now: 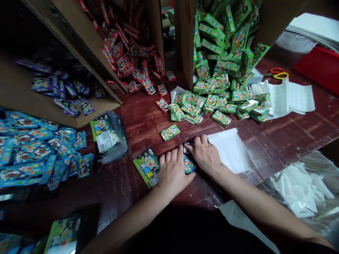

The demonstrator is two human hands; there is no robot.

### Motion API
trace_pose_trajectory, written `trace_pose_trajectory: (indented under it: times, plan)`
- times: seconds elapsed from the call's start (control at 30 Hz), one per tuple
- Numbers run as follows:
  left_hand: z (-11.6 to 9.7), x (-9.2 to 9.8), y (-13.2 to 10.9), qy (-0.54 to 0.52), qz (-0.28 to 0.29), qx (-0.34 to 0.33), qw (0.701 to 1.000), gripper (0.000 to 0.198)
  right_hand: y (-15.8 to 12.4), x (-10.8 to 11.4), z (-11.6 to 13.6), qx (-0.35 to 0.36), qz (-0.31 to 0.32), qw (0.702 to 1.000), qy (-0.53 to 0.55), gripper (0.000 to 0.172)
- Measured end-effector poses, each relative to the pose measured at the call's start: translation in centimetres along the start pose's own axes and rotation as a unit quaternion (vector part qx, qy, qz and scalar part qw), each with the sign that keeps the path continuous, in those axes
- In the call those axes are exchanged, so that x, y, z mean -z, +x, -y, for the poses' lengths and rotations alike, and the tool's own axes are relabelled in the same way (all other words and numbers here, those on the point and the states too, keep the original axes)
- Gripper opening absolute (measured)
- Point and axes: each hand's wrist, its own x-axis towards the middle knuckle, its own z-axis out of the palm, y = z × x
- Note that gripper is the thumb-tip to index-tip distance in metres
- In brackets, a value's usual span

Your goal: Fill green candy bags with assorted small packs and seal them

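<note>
Pressing down with both hands near the front edge of the desk (148,123), I am holding a clear bag with a green header card (146,165) flat under my left hand (173,173), fingers lying close together and extended, palm down on the bag. My right hand (205,155) is resting just beside it, fingers loosely curled together on a small blue box (188,165) that is sitting between the two hands, half hidden; I cannot tell whether it is actually pinched. As I judge it, the slick film could be sliding under my palm, letting the box skew or slip out. A single green box (170,132) is lying just beyond, with the green pile (212,102) further toward the back edge.
</note>
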Motion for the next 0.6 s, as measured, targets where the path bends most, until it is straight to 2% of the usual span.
trace_pose_trajectory:
  times: [0.1, 0.2, 0.27, 0.37, 0.43, 0.5, 0.6]
  plan:
    - [0.6, 0.3, -0.4, -0.004, 0.002, 0.018, 1.000, 0.103, -0.9, 0.3, 0.5, 0.038, 0.044, 0.998, 0.000, 0.048]
    - [2.2, 1.8, 0.6, -0.015, 0.003, 0.003, 1.000, 0.114, 0.1, 1.9, -1.1, 0.072, 0.031, 0.997, 0.018, 0.048]
    - [3.4, 2.9, 2.6, 0.000, -0.024, 0.005, 1.000, 0.106, 2.4, 3.6, -2.4, 0.095, -0.012, 0.995, 0.025, 0.045]
    - [4.4, 4.2, 6.8, 0.044, -0.037, 0.014, 0.998, 0.079, 7.3, 6.3, -2.9, 0.161, -0.068, 0.984, 0.042, 0.041]
    - [4.7, 4.7, 9.2, 0.059, -0.017, 0.004, 0.998, 0.063, 10.7, 7.9, -1.8, 0.209, -0.079, 0.973, 0.056, 0.041]
    - [4.7, 5.0, 10.5, 0.068, -0.009, -0.008, 0.998, 0.052, 13.7, 9.1, 0.2, 0.238, -0.075, 0.967, 0.056, 0.045]
    - [4.7, 5.2, 10.1, 0.086, -0.028, -0.011, 0.996, 0.054, 17.9, 9.6, 4.0, 0.238, -0.061, 0.968, 0.049, 0.049]
